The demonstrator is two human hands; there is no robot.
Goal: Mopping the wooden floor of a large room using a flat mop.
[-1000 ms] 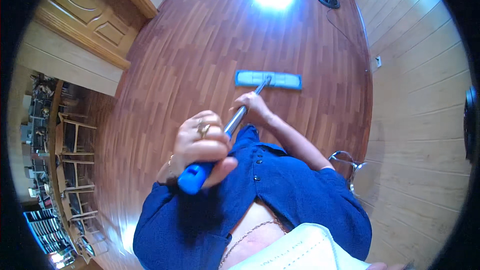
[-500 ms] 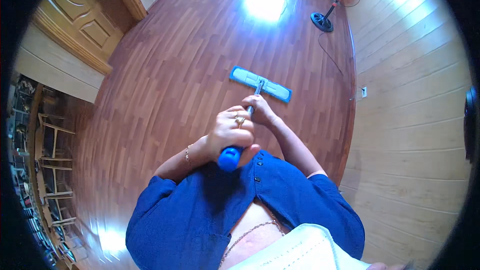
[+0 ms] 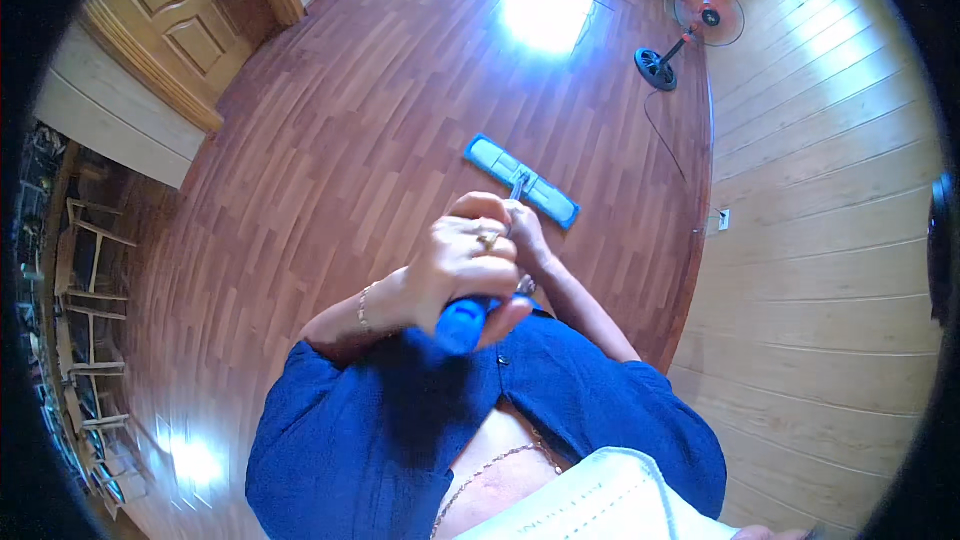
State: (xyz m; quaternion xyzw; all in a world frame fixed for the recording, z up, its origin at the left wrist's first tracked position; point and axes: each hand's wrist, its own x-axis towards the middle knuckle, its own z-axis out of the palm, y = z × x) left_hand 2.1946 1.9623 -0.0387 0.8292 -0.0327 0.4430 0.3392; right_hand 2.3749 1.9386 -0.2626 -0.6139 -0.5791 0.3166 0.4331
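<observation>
I hold a flat floor mop (image 3: 548, 199) whose wide, light-blue head lies on the wood floor ahead of me, slanting down to the right. Wrapped round the top of its handle is my left hand (image 3: 468, 262), with rings on its fingers and a bracelet at the wrist. The blue end of the grip (image 3: 461, 327) sticks out below that hand, towards me. Farther down the metal pole, closer to the mop head, my right hand (image 3: 527, 232) is closed on it; the left hand partly hides its fingers.
A standing fan (image 3: 658, 68) stands at the far right, its cord (image 3: 660, 130) trailing along the wall. Wooden shelving (image 3: 98, 292) crowded with small items lines the left side. Beyond it is a wooden door (image 3: 195, 35). Bright light reflects off the floor (image 3: 330, 170).
The mop head has turned slightly clockwise, its right end swinging nearer. Both hands have shifted a little with the handle, still gripping it. The surroundings have moved slightly in view.
</observation>
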